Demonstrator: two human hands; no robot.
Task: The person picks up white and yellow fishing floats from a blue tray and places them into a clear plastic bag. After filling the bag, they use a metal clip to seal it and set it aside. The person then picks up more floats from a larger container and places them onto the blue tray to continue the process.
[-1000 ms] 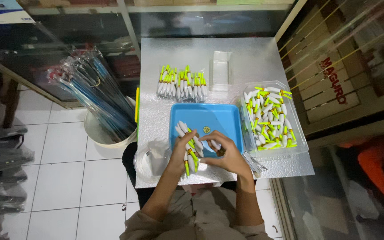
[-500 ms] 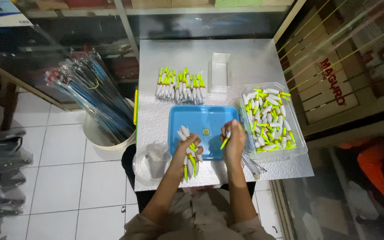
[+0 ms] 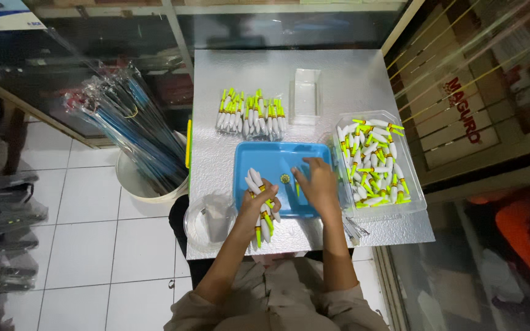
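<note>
Nearest the camera, the left hand is closed around a bundle of white, torpedo-shaped floats with neon-yellow tips, held fanned over the near left corner of a shallow blue plastic tray. The right hand lies palm down on the tray's right half, fingers bent toward the tray floor; whether it pinches a float cannot be told. A small round dark piece sits on the tray between the hands.

Judging by this, the step in hand is gathering floats one by one into the bundle; a further pick would call for a fingertip pinch and a steady left grip, so the fanned pieces do not slip.

Left of the tray stands a round clear plastic container. To the right, touching the tray's edge, a clear rectangular tub holds a loose heap of the same floats. Farther back, a laid-out row of floats rests beside a small empty clear box.

All of this lies on a silvery textured tabletop. Left of it, a white bucket holds plastic-wrapped blue rods above a white tiled floor; glass display cases surround the table.
</note>
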